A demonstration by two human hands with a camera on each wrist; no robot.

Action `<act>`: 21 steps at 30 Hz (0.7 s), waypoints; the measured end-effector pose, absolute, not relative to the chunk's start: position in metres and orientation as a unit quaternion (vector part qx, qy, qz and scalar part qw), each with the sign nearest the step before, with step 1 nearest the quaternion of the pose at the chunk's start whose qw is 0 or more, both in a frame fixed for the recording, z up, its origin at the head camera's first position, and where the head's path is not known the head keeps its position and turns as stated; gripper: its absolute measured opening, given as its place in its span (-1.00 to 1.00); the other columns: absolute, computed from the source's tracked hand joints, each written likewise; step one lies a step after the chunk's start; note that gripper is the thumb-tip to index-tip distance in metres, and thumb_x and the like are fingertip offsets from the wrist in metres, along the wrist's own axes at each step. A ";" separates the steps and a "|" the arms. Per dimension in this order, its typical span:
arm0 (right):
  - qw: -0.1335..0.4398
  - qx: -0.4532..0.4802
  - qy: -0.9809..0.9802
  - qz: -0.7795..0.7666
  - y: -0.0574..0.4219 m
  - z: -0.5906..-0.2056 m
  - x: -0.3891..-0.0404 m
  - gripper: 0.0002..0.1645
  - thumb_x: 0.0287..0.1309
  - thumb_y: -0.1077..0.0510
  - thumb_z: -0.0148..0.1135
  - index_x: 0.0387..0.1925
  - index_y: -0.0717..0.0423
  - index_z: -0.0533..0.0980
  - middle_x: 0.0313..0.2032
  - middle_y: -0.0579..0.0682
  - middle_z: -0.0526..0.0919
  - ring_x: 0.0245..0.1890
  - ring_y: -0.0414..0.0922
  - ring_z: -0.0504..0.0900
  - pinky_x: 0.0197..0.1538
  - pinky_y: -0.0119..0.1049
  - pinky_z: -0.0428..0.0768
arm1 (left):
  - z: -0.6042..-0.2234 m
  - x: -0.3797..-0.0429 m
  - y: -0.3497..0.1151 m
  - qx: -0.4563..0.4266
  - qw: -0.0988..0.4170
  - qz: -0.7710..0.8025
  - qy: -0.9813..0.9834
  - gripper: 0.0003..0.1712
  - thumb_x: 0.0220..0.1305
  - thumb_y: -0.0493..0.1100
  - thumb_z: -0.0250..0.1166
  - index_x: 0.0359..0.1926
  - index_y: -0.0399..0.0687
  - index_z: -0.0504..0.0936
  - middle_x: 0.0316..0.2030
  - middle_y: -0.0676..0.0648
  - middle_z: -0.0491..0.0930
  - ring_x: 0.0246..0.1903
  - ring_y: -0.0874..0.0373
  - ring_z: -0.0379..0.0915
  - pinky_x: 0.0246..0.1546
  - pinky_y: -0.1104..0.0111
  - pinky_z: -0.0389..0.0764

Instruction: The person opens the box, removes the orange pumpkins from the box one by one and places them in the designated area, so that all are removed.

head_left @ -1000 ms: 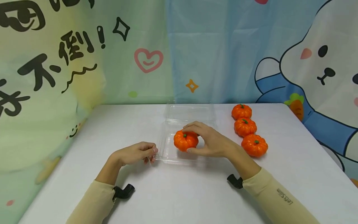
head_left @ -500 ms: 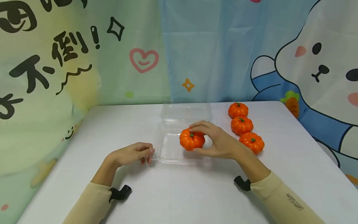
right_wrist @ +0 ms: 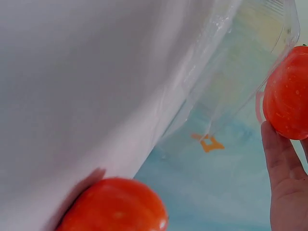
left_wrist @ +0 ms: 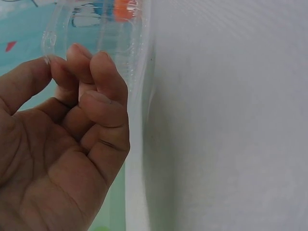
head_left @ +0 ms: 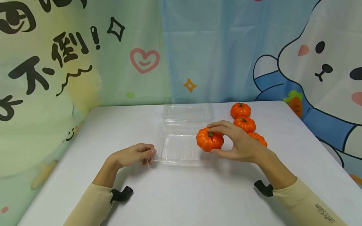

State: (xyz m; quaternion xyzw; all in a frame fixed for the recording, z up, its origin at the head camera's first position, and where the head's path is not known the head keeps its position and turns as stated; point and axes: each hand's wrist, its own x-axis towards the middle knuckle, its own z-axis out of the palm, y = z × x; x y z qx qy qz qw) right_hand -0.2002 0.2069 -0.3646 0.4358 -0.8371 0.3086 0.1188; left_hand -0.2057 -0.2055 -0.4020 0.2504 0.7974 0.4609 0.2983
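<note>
My right hand point(head_left: 238, 141) holds a small orange pumpkin point(head_left: 208, 140) with a green stem, thumb below and fingers over its top. The pumpkin is above the right side of a clear plastic clamshell box point(head_left: 178, 147), whose lid point(head_left: 188, 112) lies folded back. In the right wrist view the held pumpkin point(right_wrist: 289, 96) shows at the right edge, against the fingers. My left hand point(head_left: 135, 155) pinches the box's front left corner between thumb and forefinger; the left wrist view shows this hand point(left_wrist: 72, 130) with its other fingers curled.
Three more pumpkins stand in a row at the right: a far one point(head_left: 240, 110), a middle one point(head_left: 245, 124) and a near one point(head_left: 258, 138) partly hidden by my right hand. Everything stands on a white table point(head_left: 181, 197). A printed curtain point(head_left: 198, 47) hangs behind it.
My right hand has carried the pumpkin rightward, from over the middle of the box to its right side. The left hand stays at the box corner. The view has shifted slightly.
</note>
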 end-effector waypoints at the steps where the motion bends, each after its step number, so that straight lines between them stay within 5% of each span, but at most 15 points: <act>1: 0.118 0.432 -0.839 0.310 0.209 -0.364 -0.199 -0.25 -0.03 0.11 0.62 0.24 -0.06 0.53 0.28 -0.13 0.51 0.31 -0.17 0.48 0.31 -0.39 0.47 | -0.402 -0.206 -0.206 0.251 0.298 0.461 0.797 -0.63 0.64 -0.03 0.00 -0.24 -0.19 0.54 -0.33 -0.12 0.62 -0.31 0.04 0.46 -0.24 0.32 0.53; 21: 0.169 0.403 -0.853 0.286 0.253 -0.361 -0.185 -0.21 -0.20 0.19 0.65 0.17 0.00 0.57 0.21 -0.11 0.56 0.27 -0.14 0.47 0.26 -0.60 0.40 | -0.401 -0.205 -0.204 0.250 0.298 0.458 0.800 -0.62 0.61 -0.05 0.01 -0.29 -0.26 0.50 -0.36 -0.13 0.60 -0.31 0.03 0.44 -0.25 0.32 0.52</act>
